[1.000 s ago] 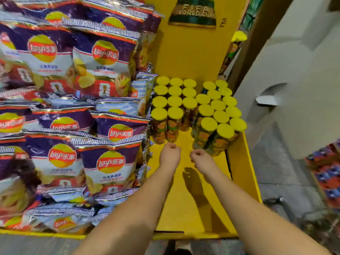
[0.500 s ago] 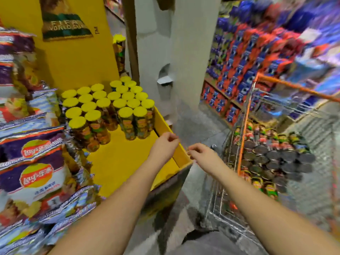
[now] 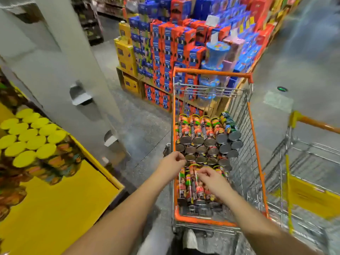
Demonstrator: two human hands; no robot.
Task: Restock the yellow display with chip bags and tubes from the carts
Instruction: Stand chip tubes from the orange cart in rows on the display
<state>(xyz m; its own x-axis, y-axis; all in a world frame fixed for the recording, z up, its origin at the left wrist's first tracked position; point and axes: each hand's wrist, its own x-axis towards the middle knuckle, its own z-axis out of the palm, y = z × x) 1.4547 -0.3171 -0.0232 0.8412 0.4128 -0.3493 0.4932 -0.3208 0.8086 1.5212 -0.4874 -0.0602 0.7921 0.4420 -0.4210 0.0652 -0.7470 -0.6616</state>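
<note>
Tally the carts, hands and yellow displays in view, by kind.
Carts: 2, the orange cart and the second cart beside it.
Hands: 2, left hand and right hand.
Yellow display: 1.
Total: 5.

Both arms outstretched — left hand [image 3: 172,163], right hand [image 3: 211,178], fingers loosely curled

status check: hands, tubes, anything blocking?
Left hand and right hand over the orange cart, fingers loosely curled, gripping nothing. Tubes stacked on their sides in the cart. Yellow display has bare floor. Nothing in the way.
</note>
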